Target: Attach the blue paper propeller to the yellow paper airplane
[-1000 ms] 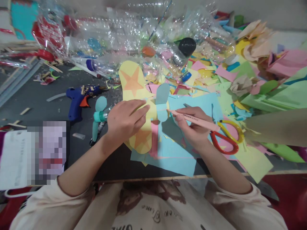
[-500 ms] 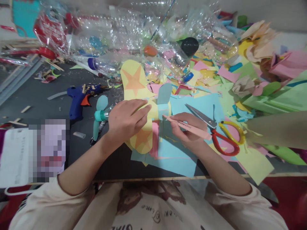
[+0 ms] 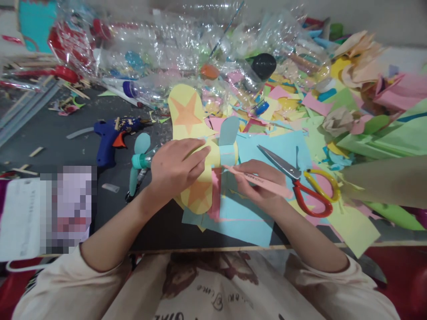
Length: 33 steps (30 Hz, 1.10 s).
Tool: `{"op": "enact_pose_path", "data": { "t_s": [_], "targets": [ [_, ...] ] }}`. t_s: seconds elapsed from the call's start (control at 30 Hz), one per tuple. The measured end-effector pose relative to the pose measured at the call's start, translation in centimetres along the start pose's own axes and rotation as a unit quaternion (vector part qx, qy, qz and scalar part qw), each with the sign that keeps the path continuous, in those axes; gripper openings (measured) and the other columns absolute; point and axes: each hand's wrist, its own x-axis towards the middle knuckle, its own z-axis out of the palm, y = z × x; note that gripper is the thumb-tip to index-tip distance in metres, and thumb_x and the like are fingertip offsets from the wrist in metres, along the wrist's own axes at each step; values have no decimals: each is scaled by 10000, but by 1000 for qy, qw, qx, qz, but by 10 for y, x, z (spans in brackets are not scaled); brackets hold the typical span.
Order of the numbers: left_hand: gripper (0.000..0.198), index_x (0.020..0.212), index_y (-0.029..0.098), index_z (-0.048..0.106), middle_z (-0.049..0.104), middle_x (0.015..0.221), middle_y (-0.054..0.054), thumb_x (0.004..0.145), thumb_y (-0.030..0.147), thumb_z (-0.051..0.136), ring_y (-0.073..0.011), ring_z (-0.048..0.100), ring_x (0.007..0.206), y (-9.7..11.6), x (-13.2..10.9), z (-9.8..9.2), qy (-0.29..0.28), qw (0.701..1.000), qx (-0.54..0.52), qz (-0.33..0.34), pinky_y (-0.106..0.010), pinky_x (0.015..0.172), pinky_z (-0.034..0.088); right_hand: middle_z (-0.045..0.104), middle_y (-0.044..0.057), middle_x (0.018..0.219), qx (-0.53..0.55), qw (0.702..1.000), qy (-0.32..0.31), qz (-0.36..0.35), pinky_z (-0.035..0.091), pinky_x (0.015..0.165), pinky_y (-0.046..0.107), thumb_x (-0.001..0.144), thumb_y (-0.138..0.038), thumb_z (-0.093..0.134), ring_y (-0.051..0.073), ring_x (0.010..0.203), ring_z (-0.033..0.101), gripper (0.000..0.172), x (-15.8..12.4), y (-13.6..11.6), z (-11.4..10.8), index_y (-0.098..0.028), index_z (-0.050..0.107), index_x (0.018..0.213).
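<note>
A yellow paper plane shape with orange stars (image 3: 187, 115) lies on the dark table, a light blue paper fin (image 3: 228, 133) standing at its middle. My left hand (image 3: 175, 166) presses down on the yellow shape, fingers curled over its body. My right hand (image 3: 258, 184) grips a pink pen-like tool (image 3: 260, 180), its tip touching the base of the blue fin. Light blue paper sheets (image 3: 247, 213) lie under both hands.
Red and yellow scissors (image 3: 307, 186) lie just right of my right hand. A blue glue gun (image 3: 111, 135) and a teal-capped bottle (image 3: 142, 162) sit to the left. Clear plastic bottles (image 3: 173, 49) and coloured paper scraps (image 3: 367, 111) crowd the back and right.
My right hand has slid left and slightly down with the pink tool, uncovering the scissors' blades. My left hand stays in place on the yellow shape.
</note>
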Motion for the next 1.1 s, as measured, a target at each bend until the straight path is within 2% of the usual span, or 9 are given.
{"op": "enact_pose_path", "data": {
  "t_s": [0.23, 0.37, 0.53, 0.67, 0.8, 1.0, 1.1],
  "targets": [
    [123, 993, 186, 669, 783, 968, -81, 902, 140, 600, -205, 742, 868, 1, 3, -1, 22, 1000, 12, 17, -326, 677, 559, 786, 6, 825, 34, 990, 84, 108, 639, 579, 312, 887, -236, 679, 184, 702, 759, 96, -2, 7, 0, -280, 722, 960],
    [138, 1009, 181, 666, 777, 991, -79, 891, 136, 608, -207, 738, 890, 0, 2, 0, 16, 1000, 11, 14, -327, 695, 557, 792, 8, 861, 35, 989, 68, 130, 653, 605, 306, 911, -264, 661, 172, 727, 760, 74, 3, 4, 3, -270, 722, 952],
    [191, 1046, 216, 673, 769, 1038, -80, 912, 141, 561, -225, 734, 943, 0, 0, 1, 9, 1000, -6, 5, -350, 718, 562, 785, 4, 895, 54, 985, 46, 157, 636, 644, 293, 891, -218, 683, 162, 759, 756, 113, 3, 4, 3, -280, 710, 982],
    [156, 1020, 205, 666, 775, 1019, -75, 910, 145, 575, -208, 737, 923, 0, 1, 2, 13, 1000, 4, 8, -331, 712, 557, 780, 2, 869, 50, 986, 37, 156, 612, 601, 283, 909, -234, 653, 155, 718, 739, 90, 3, 4, 3, -280, 705, 967],
    [142, 1008, 232, 656, 781, 1001, -43, 932, 169, 554, -177, 737, 900, 0, 1, 3, 26, 999, 19, 14, -306, 715, 562, 781, 9, 858, 39, 991, 13, 131, 619, 625, 305, 913, -241, 630, 169, 736, 741, 89, 2, 3, 2, -280, 705, 943],
    [203, 1070, 245, 654, 775, 1073, -62, 929, 160, 536, -214, 746, 973, 0, -2, 1, -11, 1000, -2, -5, -349, 753, 586, 753, -3, 743, 36, 993, 2, 109, 587, 543, 289, 905, -232, 616, 162, 644, 715, 103, 2, 2, 3, -274, 696, 854],
    [194, 1064, 235, 651, 776, 1064, -77, 927, 159, 538, -227, 751, 961, 0, -1, 1, -5, 1000, -1, -1, -360, 737, 589, 739, -11, 696, 30, 995, -10, 97, 570, 519, 291, 901, -217, 609, 158, 597, 693, 139, 3, 0, 4, -280, 679, 798]
  ]
}}
